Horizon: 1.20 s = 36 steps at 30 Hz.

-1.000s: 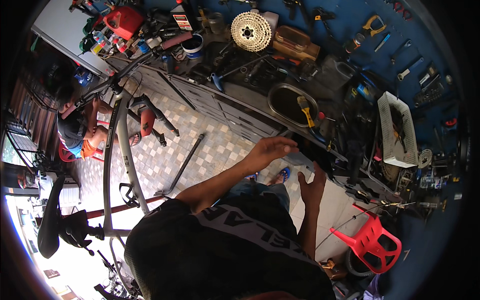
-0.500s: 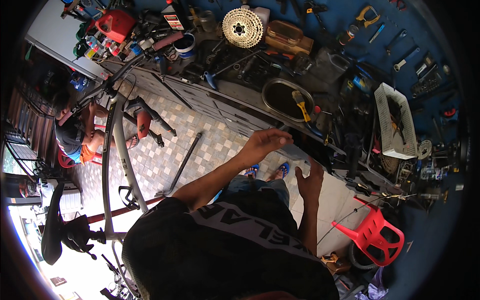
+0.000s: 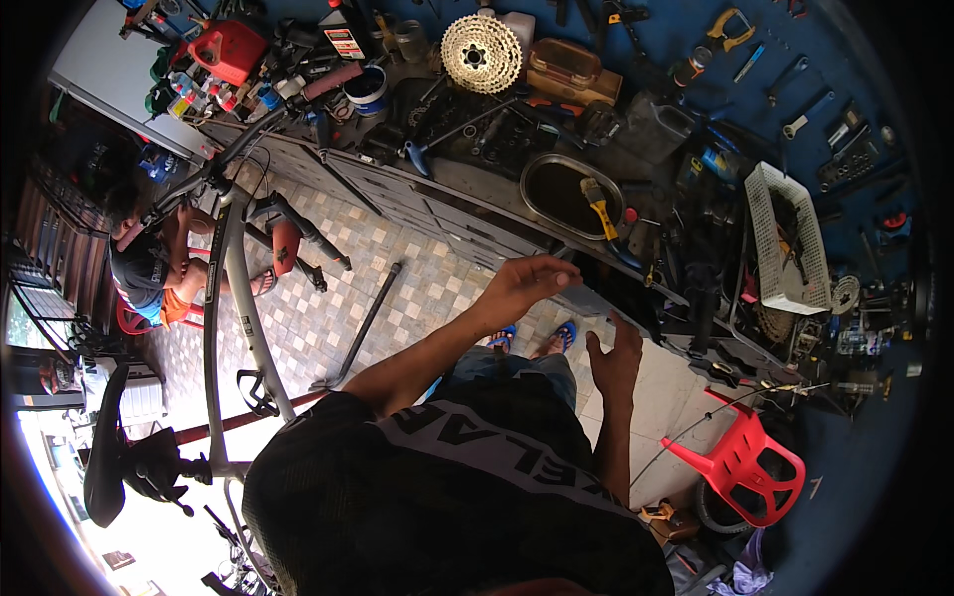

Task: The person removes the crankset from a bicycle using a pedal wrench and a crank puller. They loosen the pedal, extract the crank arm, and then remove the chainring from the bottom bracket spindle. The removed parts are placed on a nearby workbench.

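My left hand (image 3: 535,283) is held out in front of my body, its fingers stretched and slightly bent, with nothing in it. Close by on the right, my right hand (image 3: 616,356) is raised with the thumb apart from the fingers, and it too looks bare. Both hands hover just short of the workbench front (image 3: 467,233), beside a dark gap under its edge. Nearest to them on the bench is an oval metal tray (image 3: 552,194) with dark contents. A yellow-handled brush (image 3: 598,209) rests across that tray's rim.
A bicycle frame (image 3: 238,278) stands at my left, with a seated person (image 3: 159,258) beyond it. Along the bench are a large cassette (image 3: 481,54), a white basket (image 3: 790,238) and many tools. A red plastic chair (image 3: 745,462) stands to the right.
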Motion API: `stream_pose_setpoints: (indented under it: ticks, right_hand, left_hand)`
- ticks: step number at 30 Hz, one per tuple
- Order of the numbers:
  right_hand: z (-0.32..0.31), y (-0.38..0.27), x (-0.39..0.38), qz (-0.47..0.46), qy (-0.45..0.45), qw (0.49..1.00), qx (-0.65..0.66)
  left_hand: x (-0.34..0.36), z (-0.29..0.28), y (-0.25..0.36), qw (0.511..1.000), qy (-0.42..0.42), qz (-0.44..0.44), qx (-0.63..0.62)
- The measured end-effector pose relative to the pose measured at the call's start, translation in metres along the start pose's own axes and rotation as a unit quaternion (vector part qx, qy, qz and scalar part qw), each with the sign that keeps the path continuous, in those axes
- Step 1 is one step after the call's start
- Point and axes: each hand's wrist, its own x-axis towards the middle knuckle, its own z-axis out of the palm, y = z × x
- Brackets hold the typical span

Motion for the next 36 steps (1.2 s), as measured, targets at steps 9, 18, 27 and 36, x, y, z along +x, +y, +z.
stream_pose_setpoints:
  ticks: [9, 18, 27, 36]
  right_hand:
    - [0.0004, 0.0002, -0.0007, 0.007, -0.008, 1.0, -0.003]
    - [0.0012, 0.0037, -0.0017, 0.01, -0.009, 1.0, -0.004]
    - [-0.0005, 0.0029, -0.0037, 0.018, -0.013, 1.0, -0.01]
    - [0.0003, 0.0037, -0.0046, 0.013, -0.014, 1.0, -0.007]
  left_hand:
    - [-0.0008, -0.0019, -0.0019, 1.0, 0.004, -0.006, 0.013]
    - [-0.0003, -0.0013, -0.0036, 1.0, 0.002, -0.005, 0.013]
    - [-0.0002, 0.0002, -0.0031, 1.0, -0.001, -0.006, 0.016]
    - [-0.0022, 0.0006, -0.0042, 1.0, 0.004, -0.006, 0.012]
